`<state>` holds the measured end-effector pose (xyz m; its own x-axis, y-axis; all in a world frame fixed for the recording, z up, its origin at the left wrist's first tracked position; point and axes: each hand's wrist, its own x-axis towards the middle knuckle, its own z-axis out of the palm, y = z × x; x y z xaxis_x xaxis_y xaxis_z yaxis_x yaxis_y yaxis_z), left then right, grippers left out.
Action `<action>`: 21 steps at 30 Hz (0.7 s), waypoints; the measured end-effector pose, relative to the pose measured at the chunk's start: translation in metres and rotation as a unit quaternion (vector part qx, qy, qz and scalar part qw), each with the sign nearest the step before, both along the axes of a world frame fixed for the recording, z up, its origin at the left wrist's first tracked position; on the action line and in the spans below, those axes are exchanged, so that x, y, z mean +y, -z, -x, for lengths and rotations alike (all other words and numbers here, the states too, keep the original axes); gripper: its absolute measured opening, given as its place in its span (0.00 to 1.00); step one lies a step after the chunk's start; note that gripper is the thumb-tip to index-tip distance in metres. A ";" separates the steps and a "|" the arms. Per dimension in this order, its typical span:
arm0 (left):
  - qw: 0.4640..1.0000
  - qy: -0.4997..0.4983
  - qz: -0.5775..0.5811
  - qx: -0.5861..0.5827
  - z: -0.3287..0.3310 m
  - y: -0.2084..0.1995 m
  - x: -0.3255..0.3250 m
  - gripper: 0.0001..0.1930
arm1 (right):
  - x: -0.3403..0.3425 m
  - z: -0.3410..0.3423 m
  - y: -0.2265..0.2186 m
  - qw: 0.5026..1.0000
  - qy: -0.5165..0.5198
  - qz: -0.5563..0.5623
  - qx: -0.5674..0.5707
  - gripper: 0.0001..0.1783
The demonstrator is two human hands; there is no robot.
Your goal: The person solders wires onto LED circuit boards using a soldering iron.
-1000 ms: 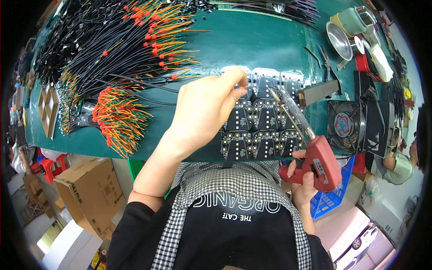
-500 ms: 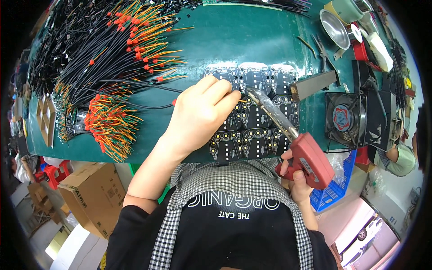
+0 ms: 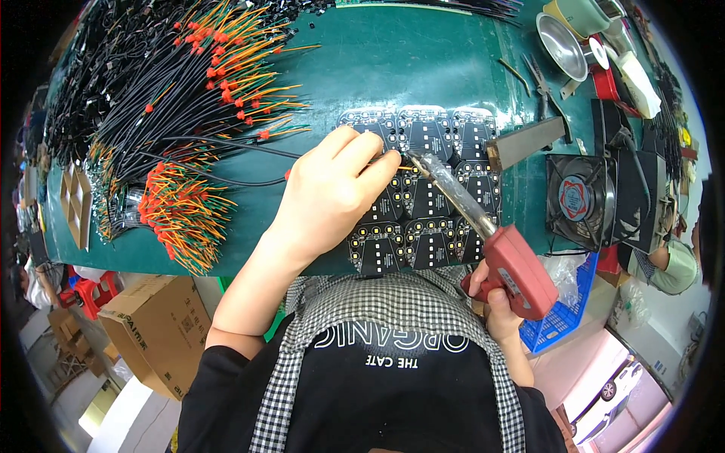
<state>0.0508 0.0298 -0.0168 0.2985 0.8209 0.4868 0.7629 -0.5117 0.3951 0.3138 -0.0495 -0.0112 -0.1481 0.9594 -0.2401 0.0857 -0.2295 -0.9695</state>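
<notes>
My left hand [image 3: 328, 196] is closed in a pinch over a panel of black circuit boards [image 3: 430, 192]. Between its fingers is a black cable [image 3: 260, 182] with a red collar, and a thin orange wire end [image 3: 405, 167] shows past the fingertips. In my right hand [image 3: 500, 313] is a red soldering gun [image 3: 521, 275], its fingers wrapped around the handle. The gun's metal barrel slants up and left across the boards. Its tip lies just beside my left fingertips; exact contact with the wire is hard to make out.
Heaped at the left are black cables [image 3: 174, 98] with red collars and orange-green ends. A fan [image 3: 578, 198], a grey bar [image 3: 529, 143], pliers [image 3: 538, 79] and a metal bowl [image 3: 563, 47] lie to the right. A cardboard box [image 3: 155, 332] stands below the table.
My left hand, the gun and the board panel sit slightly further left. Both hands keep their grips, and the tip stays by the left fingertips.
</notes>
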 end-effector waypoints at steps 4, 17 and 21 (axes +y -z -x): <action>1.000 0.002 -0.001 -0.002 0.000 0.000 0.000 0.14 | -0.003 -0.015 0.016 0.997 0.006 0.008 0.070 0.38; 1.000 0.003 -0.001 0.013 -0.001 -0.001 -0.001 0.15 | 0.001 0.002 -0.003 0.994 0.021 0.007 0.104 0.37; 1.000 0.008 -0.001 0.008 0.000 -0.001 0.000 0.15 | 0.003 -0.002 -0.001 0.999 -0.030 -0.001 0.023 0.38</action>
<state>0.0511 0.0295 -0.0163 0.3197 0.8145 0.4842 0.7607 -0.5253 0.3814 0.3157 -0.0468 -0.0102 -0.2158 0.9488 -0.2307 0.0553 -0.2240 -0.9730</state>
